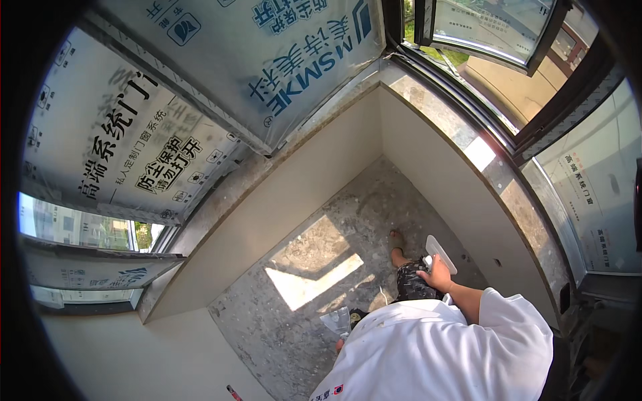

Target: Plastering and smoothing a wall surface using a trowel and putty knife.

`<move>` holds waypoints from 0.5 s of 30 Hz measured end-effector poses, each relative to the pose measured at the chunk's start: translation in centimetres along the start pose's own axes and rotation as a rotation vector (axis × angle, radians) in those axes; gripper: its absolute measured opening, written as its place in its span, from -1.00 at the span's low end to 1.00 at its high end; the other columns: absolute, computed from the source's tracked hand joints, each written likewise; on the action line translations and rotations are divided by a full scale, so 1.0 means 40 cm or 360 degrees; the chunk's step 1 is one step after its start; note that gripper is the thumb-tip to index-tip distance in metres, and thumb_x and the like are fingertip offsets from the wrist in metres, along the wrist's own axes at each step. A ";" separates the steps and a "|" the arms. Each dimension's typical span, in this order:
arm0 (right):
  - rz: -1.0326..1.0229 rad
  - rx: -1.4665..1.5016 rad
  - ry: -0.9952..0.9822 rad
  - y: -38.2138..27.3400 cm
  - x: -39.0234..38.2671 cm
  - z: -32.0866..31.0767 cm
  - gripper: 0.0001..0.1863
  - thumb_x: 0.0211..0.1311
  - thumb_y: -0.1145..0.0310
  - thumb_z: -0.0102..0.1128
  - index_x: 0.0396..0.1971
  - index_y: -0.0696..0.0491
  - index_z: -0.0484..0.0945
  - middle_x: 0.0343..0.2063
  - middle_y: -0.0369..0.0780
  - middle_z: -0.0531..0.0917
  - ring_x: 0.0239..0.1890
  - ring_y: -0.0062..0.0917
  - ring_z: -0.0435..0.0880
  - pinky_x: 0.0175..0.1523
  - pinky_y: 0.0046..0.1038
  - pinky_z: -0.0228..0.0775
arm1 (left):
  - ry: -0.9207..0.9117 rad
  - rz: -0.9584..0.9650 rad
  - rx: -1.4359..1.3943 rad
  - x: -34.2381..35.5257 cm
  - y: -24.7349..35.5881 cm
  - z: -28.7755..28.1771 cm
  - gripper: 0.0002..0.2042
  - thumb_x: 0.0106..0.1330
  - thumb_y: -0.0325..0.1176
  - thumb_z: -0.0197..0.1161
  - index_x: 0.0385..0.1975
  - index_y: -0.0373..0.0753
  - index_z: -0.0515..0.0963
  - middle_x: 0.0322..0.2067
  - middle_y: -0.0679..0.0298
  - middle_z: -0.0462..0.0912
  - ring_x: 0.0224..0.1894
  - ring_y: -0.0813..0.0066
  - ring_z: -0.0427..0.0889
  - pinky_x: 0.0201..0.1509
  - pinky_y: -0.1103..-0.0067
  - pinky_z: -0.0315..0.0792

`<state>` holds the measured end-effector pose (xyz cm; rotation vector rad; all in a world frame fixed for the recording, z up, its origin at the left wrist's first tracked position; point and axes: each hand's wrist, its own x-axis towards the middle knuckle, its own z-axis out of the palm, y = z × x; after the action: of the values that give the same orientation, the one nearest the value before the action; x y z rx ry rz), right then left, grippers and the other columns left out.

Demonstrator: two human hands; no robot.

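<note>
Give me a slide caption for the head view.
Right hand holding a white flat tool above a grey, partly sunlit floor.

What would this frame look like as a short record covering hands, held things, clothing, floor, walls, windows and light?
right hand: closed around the handle of a white flat tool
left hand: mostly hidden by the shirt, next to a pale, translucent-looking blade; grip not visible
clothing: white shirt, dark speckled shorts
floor: grey, mottled
walls: low, pale, topped by a sill
windows: panes under printed film; open sash at upper right
light: bright sunlit patch on the floor
</note>
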<state>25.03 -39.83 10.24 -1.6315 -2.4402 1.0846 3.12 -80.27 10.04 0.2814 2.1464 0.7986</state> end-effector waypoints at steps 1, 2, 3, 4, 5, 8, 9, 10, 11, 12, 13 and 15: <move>-0.0010 -0.0094 -0.0187 -0.006 0.030 -0.008 -0.24 0.04 0.13 0.47 0.06 0.26 0.24 -0.12 0.15 0.61 -0.03 0.03 0.62 0.06 -0.10 0.46 | 0.0004 -0.0015 -0.0015 0.024 0.040 0.004 -0.74 0.32 -0.22 0.29 -0.47 -0.29 0.61 -0.55 0.22 0.67 -0.51 0.48 0.63 -0.38 0.47 0.50; -0.0062 -0.0141 -0.0277 -0.010 0.051 -0.010 -0.23 0.04 0.11 0.46 0.07 0.26 0.23 -0.14 0.13 0.63 -0.04 0.03 0.63 0.05 -0.09 0.47 | 0.0002 -0.0032 -0.0028 0.045 0.072 0.008 -0.75 0.33 -0.23 0.28 -0.47 -0.29 0.61 -0.55 0.22 0.67 -0.51 0.48 0.63 -0.38 0.47 0.50; -0.0062 -0.0141 -0.0449 -0.009 0.077 -0.012 -0.34 0.04 0.22 0.42 0.05 0.21 0.29 -0.17 0.15 0.62 -0.09 0.08 0.63 0.00 -0.06 0.49 | 0.0006 -0.0050 -0.0049 0.065 0.097 0.012 -0.76 0.33 -0.24 0.28 -0.47 -0.29 0.61 -0.55 0.21 0.67 -0.51 0.48 0.63 -0.38 0.47 0.50; -0.0037 -0.0143 -0.0497 -0.009 0.099 -0.012 -0.34 0.04 0.22 0.42 0.05 0.21 0.29 -0.17 0.15 0.62 -0.09 0.08 0.63 0.00 -0.06 0.49 | 0.0001 -0.0073 -0.0065 0.083 0.115 0.017 -0.77 0.33 -0.25 0.27 -0.47 -0.29 0.61 -0.55 0.21 0.67 -0.51 0.48 0.63 -0.38 0.47 0.50; -0.0023 -0.0121 -0.0547 -0.009 0.116 -0.013 -0.39 0.05 0.28 0.36 0.04 0.20 0.29 -0.18 0.16 0.61 -0.11 0.09 0.63 -0.01 -0.06 0.50 | -0.0012 -0.0097 -0.0080 0.095 0.126 0.019 -0.77 0.33 -0.26 0.27 -0.47 -0.28 0.61 -0.55 0.21 0.67 -0.51 0.48 0.63 -0.38 0.47 0.50; -0.0119 -0.0027 -0.0467 -0.032 0.135 -0.038 -0.51 0.08 0.43 0.22 0.02 0.17 0.31 -0.24 0.19 0.61 -0.14 0.10 0.63 -0.04 -0.03 0.50 | -0.0053 -0.0143 -0.0096 0.113 0.133 0.011 -0.79 0.34 -0.29 0.25 -0.47 -0.28 0.60 -0.55 0.21 0.66 -0.51 0.47 0.63 -0.37 0.47 0.51; -0.0086 -0.0049 -0.0489 -0.049 0.128 -0.056 -0.52 0.05 0.44 0.21 -0.01 0.18 0.30 -0.28 0.16 0.63 -0.18 0.08 0.65 -0.08 -0.04 0.51 | -0.0080 -0.0150 -0.0083 0.111 0.133 0.003 -0.80 0.34 -0.30 0.25 -0.47 -0.28 0.60 -0.54 0.21 0.66 -0.51 0.47 0.63 -0.37 0.47 0.51; -0.0082 -0.0056 -0.0431 -0.068 0.124 -0.078 -0.52 0.02 0.46 0.21 -0.03 0.19 0.30 -0.31 0.13 0.64 -0.22 0.06 0.67 -0.12 -0.06 0.52 | -0.0100 -0.0151 -0.0063 0.115 0.134 -0.006 -0.80 0.35 -0.31 0.24 -0.47 -0.27 0.60 -0.54 0.21 0.66 -0.51 0.47 0.63 -0.37 0.48 0.51; -0.0057 -0.0069 -0.0457 -0.089 0.112 -0.100 -0.52 0.01 0.49 0.22 -0.03 0.18 0.31 -0.31 0.12 0.64 -0.20 0.06 0.66 -0.10 -0.05 0.51 | -0.0130 -0.0145 -0.0039 0.116 0.137 -0.017 -0.81 0.35 -0.32 0.24 -0.47 -0.27 0.60 -0.54 0.21 0.66 -0.51 0.47 0.63 -0.37 0.48 0.51; -0.0104 -0.0071 -0.0343 -0.106 0.111 -0.121 -0.52 -0.01 0.51 0.23 -0.03 0.18 0.33 -0.31 0.12 0.64 -0.19 0.05 0.66 -0.09 -0.04 0.49 | -0.0150 -0.0121 -0.0020 0.134 0.144 -0.025 -0.81 0.35 -0.33 0.23 -0.47 -0.27 0.60 -0.54 0.21 0.66 -0.51 0.47 0.63 -0.36 0.48 0.52; -0.0131 -0.0129 -0.0235 -0.116 0.120 -0.133 -0.53 -0.01 0.52 0.24 -0.04 0.18 0.34 -0.30 0.11 0.64 -0.19 0.05 0.65 -0.08 -0.05 0.48 | -0.0171 -0.0071 0.0000 0.163 0.155 -0.033 -0.82 0.35 -0.34 0.23 -0.47 -0.27 0.60 -0.54 0.21 0.65 -0.51 0.47 0.63 -0.36 0.48 0.52; -0.0152 -0.0110 0.0011 -0.113 0.194 -0.122 -0.56 0.01 0.53 0.24 -0.05 0.17 0.37 -0.28 0.08 0.63 -0.20 0.05 0.65 -0.09 -0.08 0.48 | -0.0182 -0.0092 -0.0043 0.265 0.193 -0.060 -0.83 0.36 -0.36 0.22 -0.46 -0.26 0.60 -0.54 0.21 0.65 -0.51 0.46 0.63 -0.36 0.48 0.52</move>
<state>19.66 -31.88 13.68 -1.5156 -2.5492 0.9911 -6.05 -70.62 9.47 0.2443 2.0259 0.7603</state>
